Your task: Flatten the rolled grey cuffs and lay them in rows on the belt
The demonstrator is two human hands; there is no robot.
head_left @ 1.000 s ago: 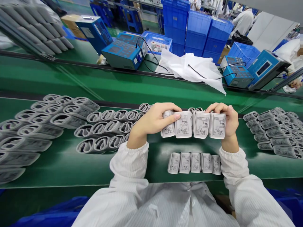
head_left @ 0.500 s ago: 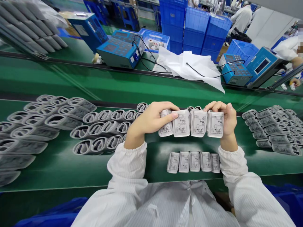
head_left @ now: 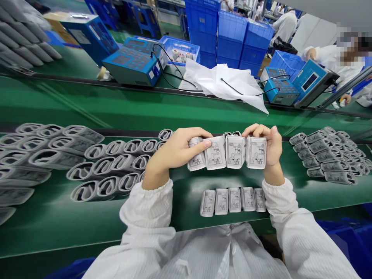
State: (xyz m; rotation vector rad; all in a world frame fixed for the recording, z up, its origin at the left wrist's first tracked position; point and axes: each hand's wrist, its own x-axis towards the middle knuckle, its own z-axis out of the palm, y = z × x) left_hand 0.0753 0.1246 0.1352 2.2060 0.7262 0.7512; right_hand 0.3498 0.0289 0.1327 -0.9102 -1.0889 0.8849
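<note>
My left hand is closed on the left end of a row of several rolled grey fabric cuffs, its thumb lying across their front. My right hand grips the right end of the same row, fingers behind and over the top of the last cuff. Printed line drawings of a person's upper body face me. Below the hands, near the front edge of the green bench, stands a second row of rolled cuffs. More rolls show partly behind the held row.
Stacked rolled cuffs lie to the left and right. Beyond the bench are blue electronic devices with black cables, white sheets, a blue basket and stacked blue crates. A co-worker in white is at the upper right.
The whole view has shifted and tilted slightly. Both hands keep the same hold on the row of cuffs. The co-worker at the upper right shows more fully.
</note>
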